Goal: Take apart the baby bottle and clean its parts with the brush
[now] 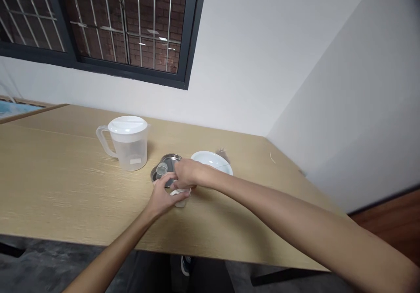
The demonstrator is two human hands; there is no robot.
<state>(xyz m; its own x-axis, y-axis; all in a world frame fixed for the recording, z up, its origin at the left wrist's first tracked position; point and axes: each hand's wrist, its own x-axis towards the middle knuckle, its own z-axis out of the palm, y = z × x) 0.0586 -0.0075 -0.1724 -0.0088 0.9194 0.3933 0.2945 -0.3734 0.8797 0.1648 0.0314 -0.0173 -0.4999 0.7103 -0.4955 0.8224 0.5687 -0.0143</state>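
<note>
My left hand (163,196) curls its thumb and fingers around a small white container (180,203) close to the front half of the table. Over its top, my right hand (187,173) points down with fingers bent together; what they pinch, if anything, is hidden. Just behind both hands lies a shiny metal tray (169,163), partly covered by them. A small clear cup (162,169) rests on that tray. To the right, a white bowl (210,158) stands behind my right wrist, with a thin stick-like item across it.
A translucent pitcher (131,148) with a white lid stands left of the tray. Behind the bowl lies a small greyish item (223,155), blurred. A thin pale strip (272,158) lies at the right of the wooden table (82,188). Walls border the back and right.
</note>
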